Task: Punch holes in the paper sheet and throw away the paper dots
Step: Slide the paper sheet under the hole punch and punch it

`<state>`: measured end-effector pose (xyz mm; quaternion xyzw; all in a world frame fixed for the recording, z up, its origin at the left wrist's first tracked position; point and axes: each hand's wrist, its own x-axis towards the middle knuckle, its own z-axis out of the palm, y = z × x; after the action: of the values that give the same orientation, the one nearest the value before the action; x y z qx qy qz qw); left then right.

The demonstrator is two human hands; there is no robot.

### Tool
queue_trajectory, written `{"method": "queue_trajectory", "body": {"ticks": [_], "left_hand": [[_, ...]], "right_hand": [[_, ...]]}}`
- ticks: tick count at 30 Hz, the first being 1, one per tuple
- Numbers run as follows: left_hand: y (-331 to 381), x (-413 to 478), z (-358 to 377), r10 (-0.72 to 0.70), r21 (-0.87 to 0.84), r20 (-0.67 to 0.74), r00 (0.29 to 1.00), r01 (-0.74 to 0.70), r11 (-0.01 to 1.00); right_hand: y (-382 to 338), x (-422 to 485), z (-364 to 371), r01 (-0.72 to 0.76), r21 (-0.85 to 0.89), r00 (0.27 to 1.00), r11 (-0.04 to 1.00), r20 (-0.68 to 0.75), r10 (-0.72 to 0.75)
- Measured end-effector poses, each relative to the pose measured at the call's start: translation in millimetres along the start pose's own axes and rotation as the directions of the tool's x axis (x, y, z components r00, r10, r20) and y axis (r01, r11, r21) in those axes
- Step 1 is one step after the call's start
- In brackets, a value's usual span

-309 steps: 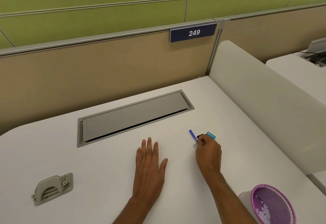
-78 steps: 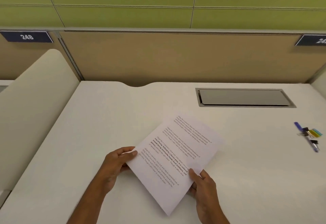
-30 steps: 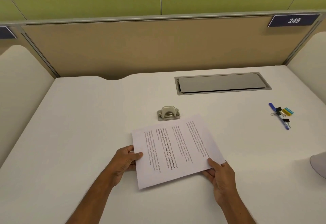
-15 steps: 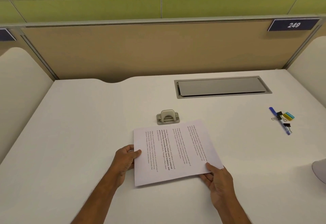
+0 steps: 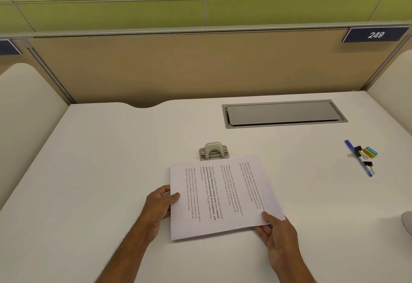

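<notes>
Now the paper sheet (image 5: pixel 219 195) is held over the white desk (image 5: pixel 111 171), its far edge just at the front of the hole punch (image 5: pixel 214 150). Left hand (image 5: pixel 159 207) pinches the left edge with thumb on top, and right hand (image 5: pixel 277 233) pinches the near right corner the same way. To the right, well apart, lie a blue pen (image 5: pixel 356 156) and some binder clips (image 5: pixel 367 165).

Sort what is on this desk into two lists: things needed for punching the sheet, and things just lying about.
Needed for the job:
printed paper sheet, held by the left hand and right hand
hole punch

Just lying about:
blue pen
binder clips
desk cable hatch
</notes>
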<state>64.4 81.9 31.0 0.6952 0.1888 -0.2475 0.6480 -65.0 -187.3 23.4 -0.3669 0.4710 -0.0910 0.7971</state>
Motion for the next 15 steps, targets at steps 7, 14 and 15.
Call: {"method": "queue_trajectory", "body": {"ticks": [7, 14, 15], "left_hand": [[1.3, 3.7, 0.7, 0.003, 0.007, 0.002, 1.0, -0.003, 1.0], [-1.5, 2.5, -0.1, 0.01, 0.003, 0.002, 1.0, -0.01, 1.0], [-1.4, 2.2, 0.2, 0.011, 0.002, 0.001, 1.0, -0.011, 1.0]], "right_hand": [[-1.4, 2.8, 2.2, 0.006, 0.003, 1.0, 1.0, 0.006, -0.006], [-1.1, 4.0, -0.4, -0.002, 0.001, 1.0, 1.0, 0.005, 0.002], [-1.1, 4.1, -0.5, -0.003, 0.001, 1.0, 1.0, 0.005, 0.003]]}}
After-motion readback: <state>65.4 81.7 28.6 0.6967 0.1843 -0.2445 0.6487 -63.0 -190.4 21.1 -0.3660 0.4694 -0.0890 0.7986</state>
